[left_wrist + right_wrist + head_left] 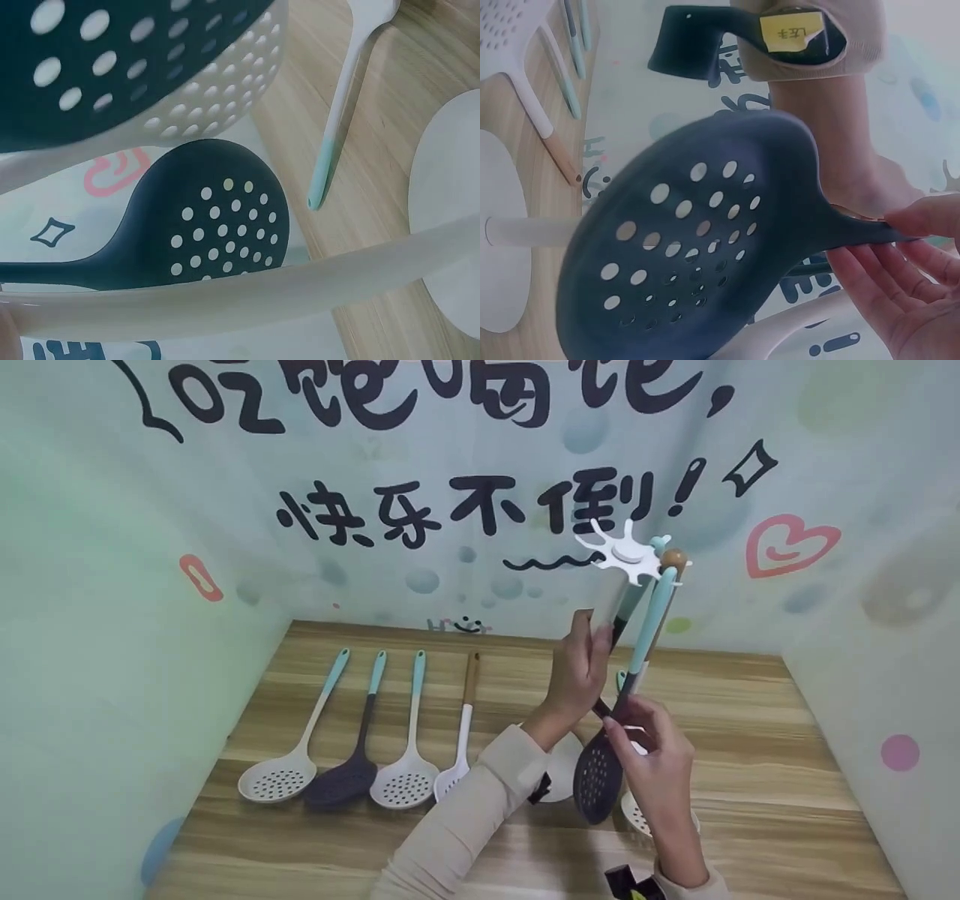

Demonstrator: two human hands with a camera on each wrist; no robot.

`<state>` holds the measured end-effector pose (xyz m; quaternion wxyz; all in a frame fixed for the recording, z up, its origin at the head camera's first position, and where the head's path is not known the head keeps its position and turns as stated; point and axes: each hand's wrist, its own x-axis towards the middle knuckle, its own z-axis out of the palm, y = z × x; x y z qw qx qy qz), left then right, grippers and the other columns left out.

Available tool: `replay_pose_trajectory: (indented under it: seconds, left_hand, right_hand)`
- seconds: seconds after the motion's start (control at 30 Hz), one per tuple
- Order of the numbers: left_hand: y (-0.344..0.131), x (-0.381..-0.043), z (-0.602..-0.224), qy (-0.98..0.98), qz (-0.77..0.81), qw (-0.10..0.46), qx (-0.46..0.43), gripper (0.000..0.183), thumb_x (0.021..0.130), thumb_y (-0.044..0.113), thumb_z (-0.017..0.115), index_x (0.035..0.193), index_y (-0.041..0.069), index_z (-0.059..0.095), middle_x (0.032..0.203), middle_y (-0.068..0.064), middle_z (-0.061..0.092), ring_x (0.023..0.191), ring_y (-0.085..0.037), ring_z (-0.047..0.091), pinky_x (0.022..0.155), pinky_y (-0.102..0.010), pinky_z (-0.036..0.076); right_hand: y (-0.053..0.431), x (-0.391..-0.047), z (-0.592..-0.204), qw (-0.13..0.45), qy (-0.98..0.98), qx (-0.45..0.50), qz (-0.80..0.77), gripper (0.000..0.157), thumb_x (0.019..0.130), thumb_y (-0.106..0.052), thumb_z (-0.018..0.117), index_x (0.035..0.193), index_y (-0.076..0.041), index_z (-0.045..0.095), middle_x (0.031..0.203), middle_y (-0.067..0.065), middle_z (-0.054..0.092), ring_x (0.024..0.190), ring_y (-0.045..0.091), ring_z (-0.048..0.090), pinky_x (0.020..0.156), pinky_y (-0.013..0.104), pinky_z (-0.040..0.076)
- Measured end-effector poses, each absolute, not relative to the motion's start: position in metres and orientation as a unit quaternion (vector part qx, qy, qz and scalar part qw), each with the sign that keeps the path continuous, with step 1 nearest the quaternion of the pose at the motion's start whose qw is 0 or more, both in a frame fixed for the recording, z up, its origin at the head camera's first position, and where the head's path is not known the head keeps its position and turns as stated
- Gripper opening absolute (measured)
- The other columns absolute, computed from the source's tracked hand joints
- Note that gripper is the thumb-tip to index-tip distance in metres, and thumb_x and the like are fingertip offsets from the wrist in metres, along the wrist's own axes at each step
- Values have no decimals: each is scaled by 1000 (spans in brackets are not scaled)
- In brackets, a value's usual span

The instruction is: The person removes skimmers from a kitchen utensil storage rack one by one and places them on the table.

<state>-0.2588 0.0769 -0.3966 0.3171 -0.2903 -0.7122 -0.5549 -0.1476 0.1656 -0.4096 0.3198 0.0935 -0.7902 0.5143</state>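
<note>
My left hand grips the cream post of a utensil stand, just under its white star-shaped top. My right hand pinches the dark neck of a skimmer with a teal handle, its perforated bowl hanging down. The upper end of that handle is beside the star top. Another dark skimmer and a white skimmer show around the post in the left wrist view. A wooden handle end is also at the top.
On the wooden table, a row of several skimmers lies at the left, including a white one and a dark one. Another white skimmer lies at the right. The stand's round white base is partly hidden. A printed cloth hangs behind.
</note>
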Motion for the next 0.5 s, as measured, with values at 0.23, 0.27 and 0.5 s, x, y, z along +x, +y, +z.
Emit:
replay_pose_trajectory:
  seconds: [0.23,0.27,0.5]
  left_hand:
    - [77,-257,-397,-710,-558,315,-291,55,100,46,18,107,-2,43,67,-7,49,56,-9,43,50,-14,33]
    - [77,-257,-398,-710,-558,316,-290,55,100,47,18,107,-2,43,68,-7,51,58,-9,45,51,-13,33]
    - [76,-257,-397,-708,-561,312,-295,55,100,46,18,109,-2,41,74,-10,57,62,-15,55,56,-13,41]
  right_hand:
    - [172,-138,-406,318,-783,78,529,29,78,6,69,105,7,59,87,15,65,80,1,62,68,13,52]
    - [173,-137,-406,322,-781,77,530,29,77,7,69,105,7,59,87,15,65,80,1,62,69,13,52]
    - [188,-133,-404,331,-774,62,537,29,77,9,68,105,8,60,88,4,65,81,3,63,72,15,52]
